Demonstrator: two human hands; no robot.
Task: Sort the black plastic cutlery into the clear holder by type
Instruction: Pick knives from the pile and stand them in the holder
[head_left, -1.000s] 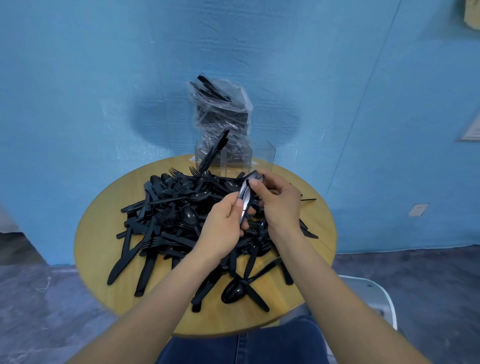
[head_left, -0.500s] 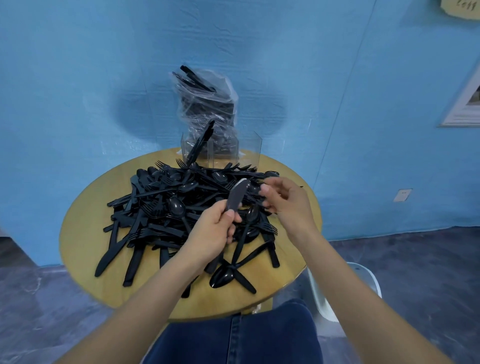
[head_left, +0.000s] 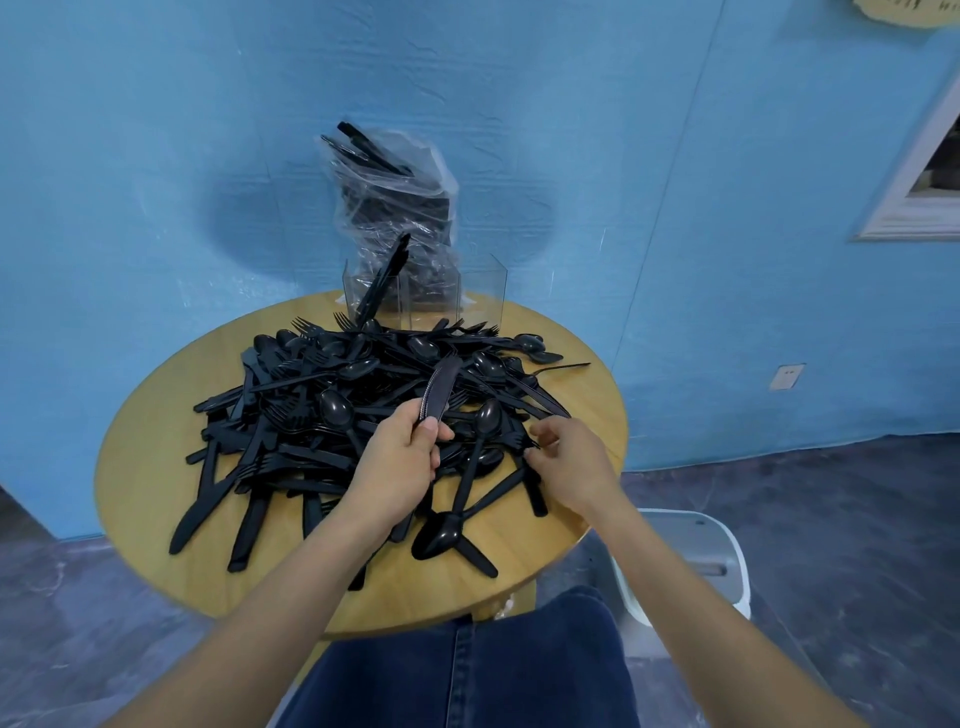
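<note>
left hand (head_left: 397, 460): I grip a knife (head_left: 440, 388) by its handle, blade up and tilted right, above the pile (head_left: 332, 410).
right hand (head_left: 571, 460): fingers curled down at the pile's right edge, tips on cutlery; can't tell if I've pinched a piece.
holder (head_left: 423, 293): far side of table (head_left: 156, 467), a few knives upright in its left slot.
bag (head_left: 395, 208): behind holder.
</note>
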